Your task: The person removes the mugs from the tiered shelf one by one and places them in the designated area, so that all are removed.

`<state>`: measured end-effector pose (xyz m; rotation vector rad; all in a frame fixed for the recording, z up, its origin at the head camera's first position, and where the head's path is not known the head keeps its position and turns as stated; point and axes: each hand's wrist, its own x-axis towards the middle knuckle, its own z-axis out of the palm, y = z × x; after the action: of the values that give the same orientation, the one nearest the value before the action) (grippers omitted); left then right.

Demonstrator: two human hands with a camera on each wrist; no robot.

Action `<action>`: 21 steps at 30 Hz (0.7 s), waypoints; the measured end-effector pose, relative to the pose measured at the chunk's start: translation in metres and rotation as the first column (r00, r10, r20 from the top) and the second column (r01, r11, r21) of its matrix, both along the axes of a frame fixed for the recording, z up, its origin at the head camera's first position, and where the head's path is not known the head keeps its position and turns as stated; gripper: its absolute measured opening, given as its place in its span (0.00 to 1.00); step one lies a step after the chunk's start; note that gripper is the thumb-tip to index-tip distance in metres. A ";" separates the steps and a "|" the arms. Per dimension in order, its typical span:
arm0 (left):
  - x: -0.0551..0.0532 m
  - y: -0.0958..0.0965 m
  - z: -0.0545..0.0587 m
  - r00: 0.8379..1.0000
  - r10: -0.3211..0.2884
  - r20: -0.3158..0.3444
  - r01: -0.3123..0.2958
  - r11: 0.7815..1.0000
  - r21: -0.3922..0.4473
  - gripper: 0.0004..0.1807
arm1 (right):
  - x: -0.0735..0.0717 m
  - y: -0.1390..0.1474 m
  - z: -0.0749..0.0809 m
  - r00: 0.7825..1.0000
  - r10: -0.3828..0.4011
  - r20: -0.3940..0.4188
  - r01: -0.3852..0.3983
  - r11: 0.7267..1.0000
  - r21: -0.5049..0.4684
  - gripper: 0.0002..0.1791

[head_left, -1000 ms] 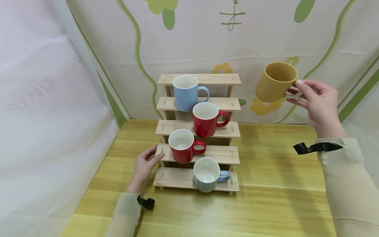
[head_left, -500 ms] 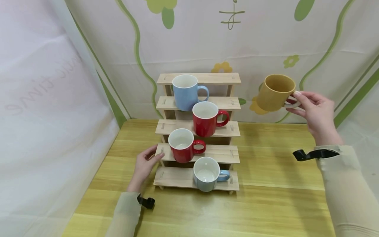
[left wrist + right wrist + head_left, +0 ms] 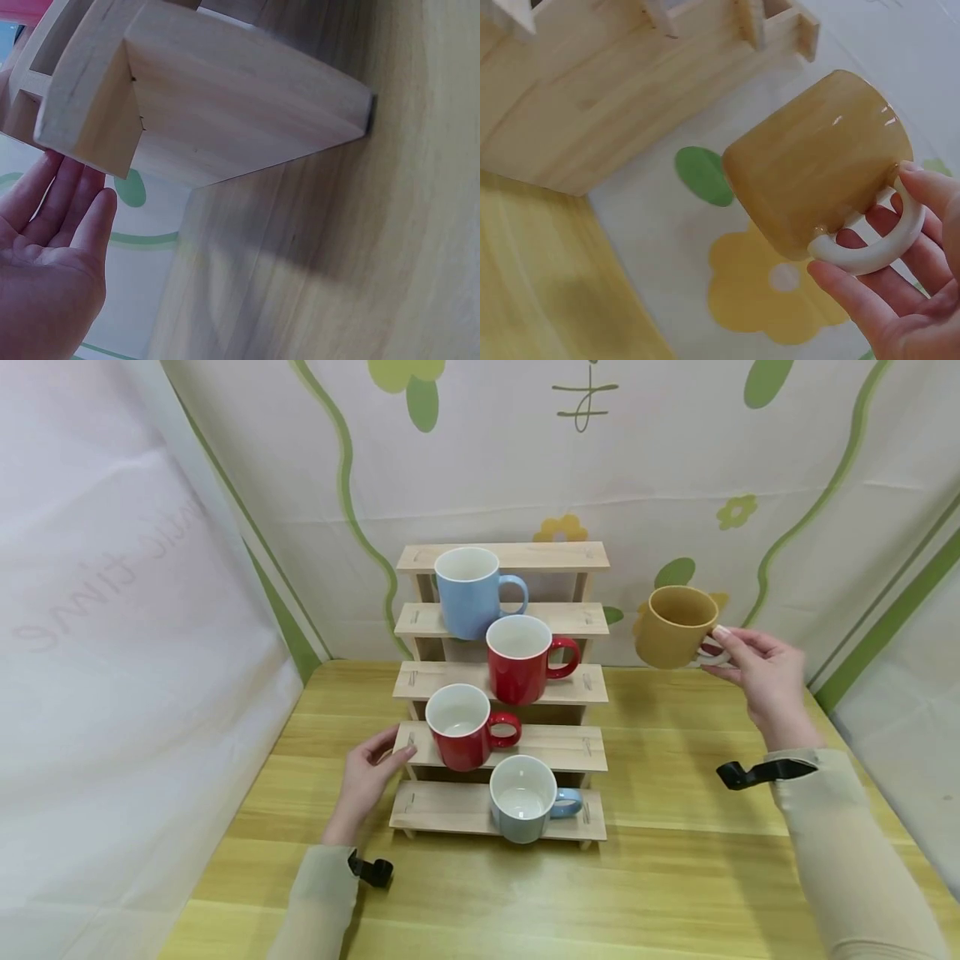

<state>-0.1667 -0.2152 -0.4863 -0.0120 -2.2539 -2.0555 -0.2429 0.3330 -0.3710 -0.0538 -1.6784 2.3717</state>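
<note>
A mustard-yellow mug with a white handle is held up in the air to the right of the rack, slightly tilted. My right hand pinches that handle between thumb and fingers. A stepped wooden rack carries two red mugs, one on a middle step and one below it. Higher up sits a light blue mug, and on the lowest step a grey-blue mug. My left hand grips the left end of a low step, thumb on top, fingers at its underside.
The wooden table runs under the rack. Behind it hangs a white cloth with green and yellow flower prints. Another white cloth closes off the left side. Black bands with small clips sit at the wrists.
My right hand has lowered the yellow mug and brought it left, closer to the rack. The left hand keeps its place at the rack, and the other mugs stay put.
</note>
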 end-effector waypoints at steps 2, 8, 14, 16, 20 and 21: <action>0.000 0.000 0.000 1.000 0.001 -0.005 -0.001 1.000 -0.003 0.28 | 0.000 -0.003 -0.007 1.000 -0.012 0.007 0.012 1.000 0.018 0.14; -0.001 0.000 0.000 1.000 -0.003 -0.011 0.003 1.000 -0.009 0.28 | 0.000 -0.011 -0.030 0.998 -0.046 0.043 0.045 0.999 0.031 0.13; -0.001 0.000 0.000 1.000 -0.002 -0.014 0.002 1.000 -0.006 0.27 | 0.000 -0.021 -0.055 0.992 -0.077 0.098 0.069 0.994 0.079 0.12; -0.001 0.000 0.000 1.000 0.000 -0.013 0.000 1.000 -0.010 0.27 | 0.001 -0.024 -0.062 0.991 -0.072 0.112 0.063 0.994 0.085 0.12; 0.000 0.000 0.000 1.000 0.004 -0.006 -0.004 1.000 -0.016 0.28 | 0.001 -0.029 -0.074 0.990 -0.062 0.130 0.052 0.996 0.075 0.12; 0.000 0.000 0.000 1.000 0.004 -0.005 -0.004 1.000 -0.015 0.28 | 0.001 -0.030 -0.078 0.989 -0.062 0.132 0.052 0.996 0.073 0.13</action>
<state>-0.1669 -0.2149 -0.4863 -0.0132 -2.2643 -2.0346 -0.2421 0.3031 -0.4485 -0.2515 -1.7929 2.3123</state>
